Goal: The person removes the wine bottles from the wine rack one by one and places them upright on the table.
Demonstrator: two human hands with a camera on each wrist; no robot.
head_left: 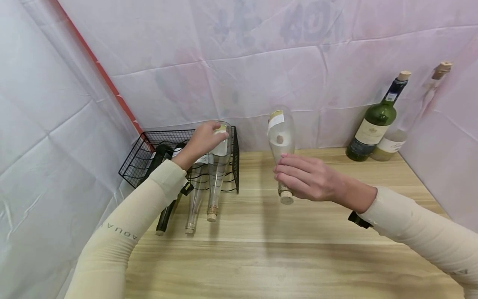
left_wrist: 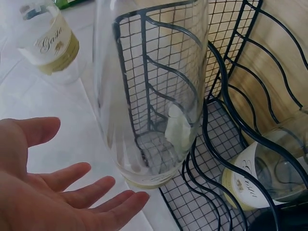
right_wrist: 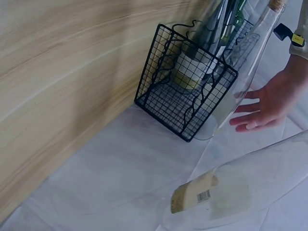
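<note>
My right hand [head_left: 311, 177] grips a clear glass bottle [head_left: 282, 135] by its neck, the corked end toward me and the labelled base pointing away. Its base with a peeling label [right_wrist: 192, 193] shows in the right wrist view. My left hand [head_left: 206, 139] is over the black wire rack [head_left: 235, 162], fingers spread and extended beside the base of another clear bottle [head_left: 218, 174]. In the left wrist view the fingertips [left_wrist: 140, 198] come close to that bottle's base [left_wrist: 149, 175]. This bottle lies on top of the rack, its corked neck jutting toward me.
Another clear bottle [head_left: 195, 203] and dark bottles, one with its neck [head_left: 162, 220] jutting forward, lie in the rack. At the back right a green corked wine bottle [head_left: 373, 126] and a clear bottle [head_left: 392, 143] stand against the sheeted wall [head_left: 261, 83] on the wooden table [head_left: 239, 265].
</note>
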